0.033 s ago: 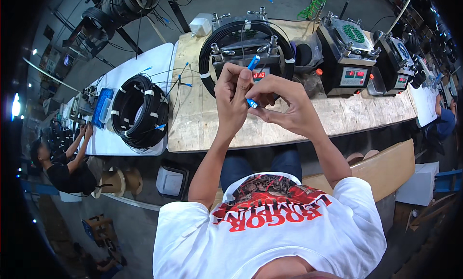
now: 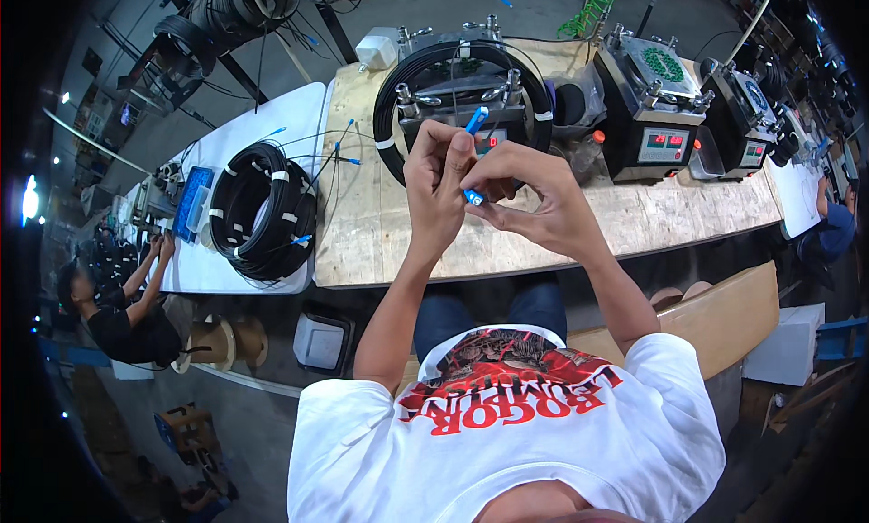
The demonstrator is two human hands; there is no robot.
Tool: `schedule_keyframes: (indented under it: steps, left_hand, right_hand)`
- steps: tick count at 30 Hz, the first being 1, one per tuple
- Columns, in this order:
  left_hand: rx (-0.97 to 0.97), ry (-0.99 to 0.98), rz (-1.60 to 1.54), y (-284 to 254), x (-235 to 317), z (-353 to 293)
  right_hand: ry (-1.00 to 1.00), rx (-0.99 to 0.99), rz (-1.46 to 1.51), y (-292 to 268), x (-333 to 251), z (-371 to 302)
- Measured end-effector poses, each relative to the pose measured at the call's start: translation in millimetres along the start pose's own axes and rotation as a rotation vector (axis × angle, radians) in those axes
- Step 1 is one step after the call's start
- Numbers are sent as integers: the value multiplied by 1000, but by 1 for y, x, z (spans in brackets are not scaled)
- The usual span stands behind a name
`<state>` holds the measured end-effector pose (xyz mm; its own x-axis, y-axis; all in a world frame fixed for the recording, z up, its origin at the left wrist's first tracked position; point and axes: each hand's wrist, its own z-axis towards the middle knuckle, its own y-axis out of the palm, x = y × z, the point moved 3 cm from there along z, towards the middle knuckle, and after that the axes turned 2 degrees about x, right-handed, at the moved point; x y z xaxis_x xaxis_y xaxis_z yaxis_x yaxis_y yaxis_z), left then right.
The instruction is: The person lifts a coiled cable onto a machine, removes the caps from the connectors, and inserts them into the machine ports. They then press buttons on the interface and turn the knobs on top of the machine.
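Observation:
My left hand (image 2: 439,184) is closed, thumb against bent fingers, on a blue fibre-optic connector (image 2: 478,118) that sticks up past the thumb. Close beside it, my right hand (image 2: 539,193) pinches a second blue fibre-optic connector (image 2: 473,197) between thumb and fingers, its pale end towards me. The fingers of both hands almost meet, and they hide the cables of the connectors. Behind them a coil of black cable (image 2: 385,116), bound with white bands, rests against a clamping machine (image 2: 457,107) with a lit red display, partly covered by my hands.
Under my hands is a plywood table (image 2: 362,242). Two more clamping machines (image 2: 656,129) (image 2: 747,116) stand on its right. On the white table (image 2: 281,274) at left lies another black cable coil (image 2: 240,211). A person (image 2: 122,297) works at far left. Below is a wooden bench (image 2: 724,319).
The lower connector has shifted very slightly, its end now facing a little more towards me. Digits on the machine displays differ. Both hands stay in place.

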<state>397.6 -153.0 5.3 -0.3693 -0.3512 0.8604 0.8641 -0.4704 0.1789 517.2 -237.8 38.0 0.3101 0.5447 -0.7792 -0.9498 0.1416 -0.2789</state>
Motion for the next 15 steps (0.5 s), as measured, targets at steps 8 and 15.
schedule_keyframes:
  steps: [8,15]
  left_hand:
    - [-7,171,-80,-13,-2,24]
    - [-101,277,63,-25,0,34]
  right_hand:
    - [-128,171,-51,-10,5,5]
    - [-29,191,226,-8,23,10]
